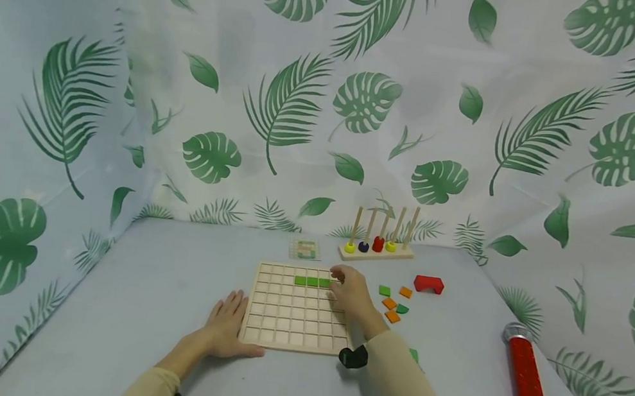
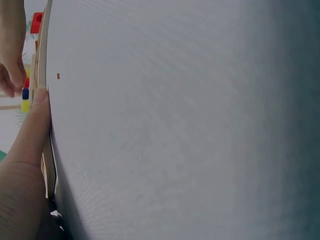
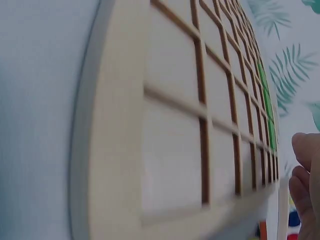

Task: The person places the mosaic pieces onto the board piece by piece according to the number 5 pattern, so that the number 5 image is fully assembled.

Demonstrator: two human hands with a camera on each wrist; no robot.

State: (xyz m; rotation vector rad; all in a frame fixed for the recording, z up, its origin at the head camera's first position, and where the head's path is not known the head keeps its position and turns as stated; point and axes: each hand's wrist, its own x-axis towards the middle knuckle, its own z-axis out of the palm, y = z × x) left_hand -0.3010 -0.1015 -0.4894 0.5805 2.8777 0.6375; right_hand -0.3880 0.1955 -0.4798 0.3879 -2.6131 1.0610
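Note:
A wooden grid board (image 1: 293, 321) lies on the table, and three green square tiles (image 1: 312, 282) sit side by side in an upper row. My left hand (image 1: 227, 327) rests spread at the board's left side, its thumb along the near left corner. Over the board's upper right part is my right hand (image 1: 351, 292), fingers bent down beside the right end of the green row. In the right wrist view, the right hand (image 3: 307, 185) shows bent fingers beyond the board's edge. Its fingertips are partly hidden, so whether they pinch a tile is unclear.
Loose orange tiles (image 1: 390, 303) and green tiles (image 1: 384, 291) lie right of the board, near a red arch block (image 1: 428, 284). Behind stand a peg stand (image 1: 375, 254) with coloured rings and a small patterned card (image 1: 305, 249). A red tube (image 1: 530, 388) lies far right.

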